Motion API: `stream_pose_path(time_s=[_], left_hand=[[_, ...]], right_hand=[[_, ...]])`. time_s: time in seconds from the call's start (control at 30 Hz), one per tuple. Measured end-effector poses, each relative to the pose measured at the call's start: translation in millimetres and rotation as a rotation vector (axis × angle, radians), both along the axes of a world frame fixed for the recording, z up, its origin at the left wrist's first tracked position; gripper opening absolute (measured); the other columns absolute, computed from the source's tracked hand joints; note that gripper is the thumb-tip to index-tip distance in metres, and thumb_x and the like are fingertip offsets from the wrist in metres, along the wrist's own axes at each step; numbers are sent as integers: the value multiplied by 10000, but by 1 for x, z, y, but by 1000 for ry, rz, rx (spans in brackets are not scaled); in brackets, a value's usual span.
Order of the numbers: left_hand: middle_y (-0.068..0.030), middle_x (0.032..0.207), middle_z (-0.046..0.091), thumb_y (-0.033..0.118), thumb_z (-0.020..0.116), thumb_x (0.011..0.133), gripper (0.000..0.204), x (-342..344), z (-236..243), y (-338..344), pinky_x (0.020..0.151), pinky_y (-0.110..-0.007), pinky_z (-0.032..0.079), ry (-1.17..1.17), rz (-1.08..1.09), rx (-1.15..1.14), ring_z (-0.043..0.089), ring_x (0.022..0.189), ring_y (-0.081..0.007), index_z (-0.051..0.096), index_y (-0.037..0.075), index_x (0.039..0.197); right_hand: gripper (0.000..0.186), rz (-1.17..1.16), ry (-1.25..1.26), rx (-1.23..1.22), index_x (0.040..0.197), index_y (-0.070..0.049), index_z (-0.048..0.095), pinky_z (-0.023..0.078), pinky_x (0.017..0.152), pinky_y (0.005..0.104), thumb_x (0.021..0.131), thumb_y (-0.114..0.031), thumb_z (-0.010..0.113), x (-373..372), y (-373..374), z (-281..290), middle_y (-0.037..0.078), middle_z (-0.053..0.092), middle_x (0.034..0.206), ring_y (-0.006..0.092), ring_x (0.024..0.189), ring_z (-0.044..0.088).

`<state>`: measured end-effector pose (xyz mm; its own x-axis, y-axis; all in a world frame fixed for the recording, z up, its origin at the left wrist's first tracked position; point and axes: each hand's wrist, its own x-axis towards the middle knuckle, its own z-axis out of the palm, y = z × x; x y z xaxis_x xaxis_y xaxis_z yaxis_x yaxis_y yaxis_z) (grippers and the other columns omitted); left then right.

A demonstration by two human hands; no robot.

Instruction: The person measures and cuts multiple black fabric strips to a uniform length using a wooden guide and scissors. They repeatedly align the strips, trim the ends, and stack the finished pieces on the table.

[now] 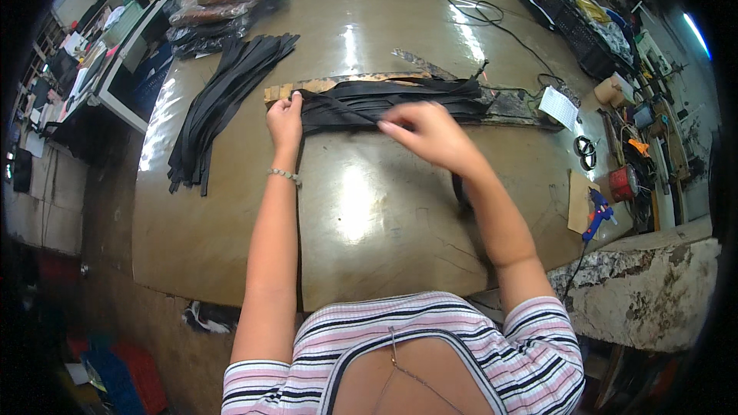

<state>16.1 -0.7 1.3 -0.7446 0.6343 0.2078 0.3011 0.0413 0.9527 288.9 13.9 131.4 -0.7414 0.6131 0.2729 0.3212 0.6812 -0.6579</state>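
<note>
My left hand (285, 121), with a beaded bracelet at its wrist, pinches a black strip near the left end of a long board. My right hand (427, 132) is closed, its thumb and fingertips on a black strip (347, 111) that slants up toward the left hand. Its fingers are slightly blurred. Under and beyond both hands, a pile of flat black strips (415, 94) lies lengthwise on the board (278, 92). One thin black strip (299, 207) runs down beside my left forearm to the table's near edge. Part of another dark strip shows under my right wrist.
A second bundle of black strips (223, 111) lies at the left of the brown table (369, 261). Plastic-wrapped packs (231, 8) are stacked at the far left. On the right are a paper sheet (559, 107), scissors (585, 151), a blue glue gun (597, 215) and a trailing black cable (492, 19).
</note>
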Motion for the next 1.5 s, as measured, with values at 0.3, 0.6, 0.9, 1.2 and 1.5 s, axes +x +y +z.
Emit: stream_pose_path(time_s=[0.3,0.6,0.9,1.2,1.5], left_hand=[[54,575,462,258,643,854,338,1,-6,6,472,-223,297,-104,-13,92,352,528,-33,546,20,634],[62,561,423,255,641,853,346,1,-1,4,472,-224,273,-91,0,50,321,518,-39,520,43,608],[4,531,438,316,620,849,415,5,3,1,496,-309,342,43,41,-9,387,537,-96,526,-4,601],[-147,570,597,264,628,780,325,10,6,-4,526,-336,440,-78,27,79,560,517,-168,598,-43,678],[-109,602,587,202,582,803,263,10,6,-12,535,-305,421,15,10,39,509,550,-114,600,-54,748]], right_hand=[[189,-341,144,-566,819,-85,569,337,505,186,865,-255,636,163,24,23,-62,502,651,22,552,436],[261,-604,63,-479,780,-53,611,288,451,212,807,-294,706,161,171,-54,-44,489,603,51,506,408],[268,-608,196,-539,752,-66,597,253,427,223,831,-309,675,181,175,-93,-53,459,567,49,468,368],[331,-840,40,186,768,-20,640,432,529,268,820,-345,670,118,163,-12,38,587,621,107,544,526],[297,-256,95,-235,728,9,633,458,508,292,797,-278,667,-181,64,-52,68,615,594,128,510,573]])
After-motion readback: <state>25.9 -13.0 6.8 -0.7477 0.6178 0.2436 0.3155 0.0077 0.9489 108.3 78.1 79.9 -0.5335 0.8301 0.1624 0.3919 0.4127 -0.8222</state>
